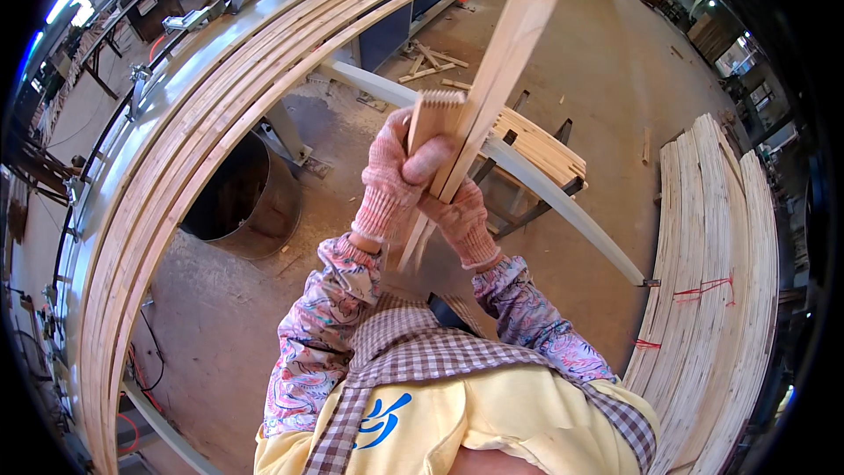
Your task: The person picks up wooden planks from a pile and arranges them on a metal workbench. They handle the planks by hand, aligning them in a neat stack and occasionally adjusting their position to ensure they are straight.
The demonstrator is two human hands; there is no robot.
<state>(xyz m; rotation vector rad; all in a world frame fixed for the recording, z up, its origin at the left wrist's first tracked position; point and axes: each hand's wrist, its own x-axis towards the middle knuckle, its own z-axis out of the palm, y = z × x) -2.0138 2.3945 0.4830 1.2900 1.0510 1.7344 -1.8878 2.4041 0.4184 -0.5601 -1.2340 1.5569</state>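
Observation:
In a pinkish knit work glove, my left hand (389,171) is closed round a short wooden strip (432,116) whose upper end is cut into comb-like teeth. Just to its right, my gloved right hand (464,222) grips longer wooden strips (503,70), which lie side by side and slant up and away to the right. The two hands are close together in front of my chest, and the pieces press against each other between them. Lower ends of wood stick out below the hands, partly hidden by the gloves.
Long wooden strips (224,105) lie along a metal bench (180,62) on the left. A dark metal drum (268,220) stands beside it. Ahead, a rack holds short strips (541,145) behind a pale rail (571,211). Stacked boards (703,299) stand at the right.

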